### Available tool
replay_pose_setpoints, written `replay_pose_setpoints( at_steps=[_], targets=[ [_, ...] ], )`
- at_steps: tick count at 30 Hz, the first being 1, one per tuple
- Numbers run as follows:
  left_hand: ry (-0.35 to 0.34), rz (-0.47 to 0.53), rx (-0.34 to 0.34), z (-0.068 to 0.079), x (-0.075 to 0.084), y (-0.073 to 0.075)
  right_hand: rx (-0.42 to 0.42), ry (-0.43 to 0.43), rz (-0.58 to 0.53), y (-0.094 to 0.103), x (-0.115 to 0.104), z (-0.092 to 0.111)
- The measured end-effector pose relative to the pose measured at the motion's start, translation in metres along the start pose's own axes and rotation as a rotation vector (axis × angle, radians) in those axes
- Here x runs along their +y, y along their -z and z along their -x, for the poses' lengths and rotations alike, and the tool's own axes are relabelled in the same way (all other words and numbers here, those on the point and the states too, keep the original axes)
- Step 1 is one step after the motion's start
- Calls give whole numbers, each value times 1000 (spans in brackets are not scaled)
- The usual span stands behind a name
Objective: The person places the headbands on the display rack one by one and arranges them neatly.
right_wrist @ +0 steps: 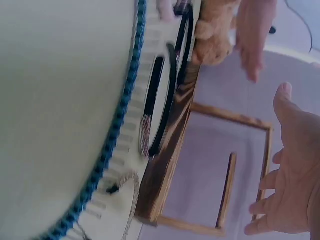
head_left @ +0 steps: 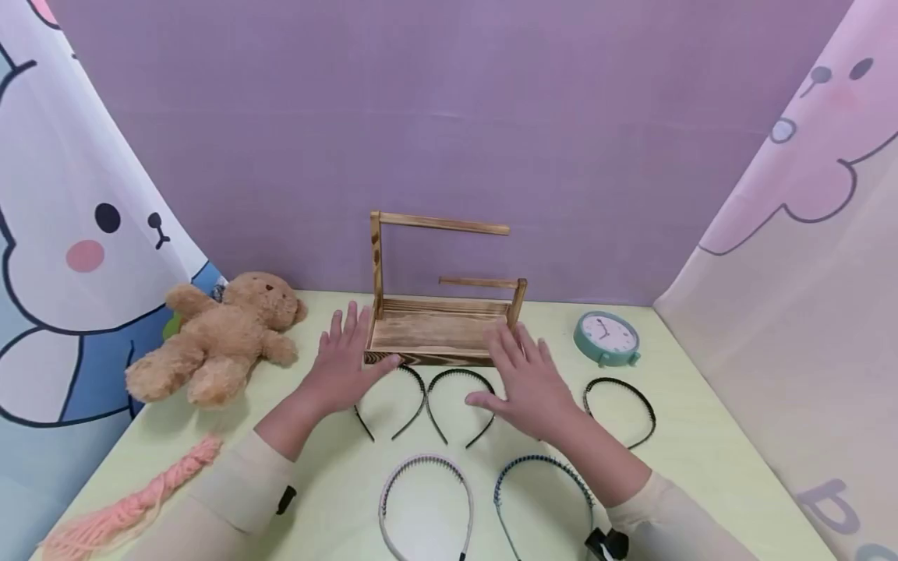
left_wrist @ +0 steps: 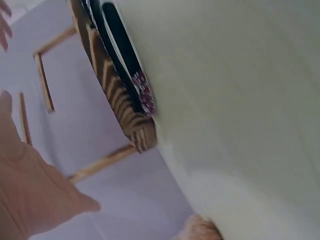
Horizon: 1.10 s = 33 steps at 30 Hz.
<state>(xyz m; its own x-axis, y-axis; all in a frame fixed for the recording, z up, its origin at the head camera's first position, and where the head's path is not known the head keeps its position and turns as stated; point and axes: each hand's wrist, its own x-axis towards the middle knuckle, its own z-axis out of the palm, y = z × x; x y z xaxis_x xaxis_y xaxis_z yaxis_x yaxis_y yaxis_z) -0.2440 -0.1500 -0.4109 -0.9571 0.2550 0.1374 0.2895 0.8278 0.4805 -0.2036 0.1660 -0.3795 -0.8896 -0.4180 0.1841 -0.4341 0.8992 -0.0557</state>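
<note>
Your left hand (head_left: 344, 362) was spread beside the wooden rack (head_left: 435, 331) at its eight o'clock, your right hand (head_left: 529, 386) at its four; both were released, grasping nothing, though I couldn't tell whether any fingertip touched the wood. The rack stood upright at the far side of the table (head_left: 687, 483), both bars bare. Every headband in sight lay on the tabletop: a black pair (head_left: 426, 393) at the rack's six o'clock, the pink headband (head_left: 426, 457) farther out that way, the blue headband (head_left: 536, 458) towards five, a lone black headband (head_left: 617, 380) towards four. Judging by that, you had barely begun, and all the headbands seemed left to handle.
</note>
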Motion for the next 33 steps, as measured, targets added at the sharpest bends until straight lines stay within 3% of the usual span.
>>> replay_pose_setpoints(
  at_steps=[6,16,25,30,33],
  targets=[
    [132,274,-141,-21,-25,12,-69,101,-164,2,-35,15],
    [256,416,-249,-49,-41,14,-442,215,-374,-29,-95,31],
    [258,476,-262,-62,-50,-6,-517,168,-308,-47,-126,30],
    [237,449,-244,-65,-51,-13,-531,166,-212,-48,-139,32],
    [219,395,-235,-66,-51,-14,-560,147,-218,-47,-143,33]
  ],
)
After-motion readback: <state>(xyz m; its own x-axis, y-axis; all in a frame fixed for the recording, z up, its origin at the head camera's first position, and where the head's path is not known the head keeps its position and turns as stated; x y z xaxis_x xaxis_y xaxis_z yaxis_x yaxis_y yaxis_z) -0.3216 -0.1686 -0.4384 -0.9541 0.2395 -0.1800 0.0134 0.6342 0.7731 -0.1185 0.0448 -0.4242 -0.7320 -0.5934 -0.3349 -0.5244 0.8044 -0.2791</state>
